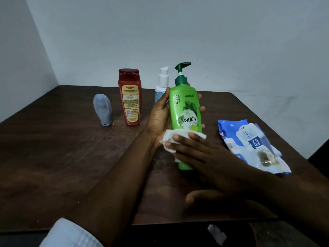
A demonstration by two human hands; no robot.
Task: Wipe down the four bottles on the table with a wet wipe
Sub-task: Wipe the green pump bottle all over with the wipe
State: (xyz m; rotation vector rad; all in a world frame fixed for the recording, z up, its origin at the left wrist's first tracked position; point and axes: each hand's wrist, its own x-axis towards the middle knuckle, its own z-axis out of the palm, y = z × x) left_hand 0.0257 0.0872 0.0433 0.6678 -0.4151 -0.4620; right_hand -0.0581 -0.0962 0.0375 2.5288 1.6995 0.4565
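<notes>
Sleeve (67, 234) and forearm lead up from the bottom edge to the left hand (159, 113). It wraps the green bottle (185, 111) from behind: thumb along the left edge, fingertips showing round the right side. That grip likely steadies the bottle and turns its label face toward the person for rubbing.

On the lower front, the right hand (201, 157) lies flat, fingers straight and close together, thumb spread away. It presses the crumpled wipe (170, 138) against the plastic rather than pinching it.

The green bottle stands near upright over the middle of the table (53, 148); whether its base touches the wood I cannot tell.

Behind, in a loose row, wait the white bottle (162, 81), partly hidden by the left hand, the red bottle (130, 98), and the grey tube (102, 109), standing on its cap. They probably await their turn.

To the right the pack (249, 145) lies flat, near the wiping hand.
</notes>
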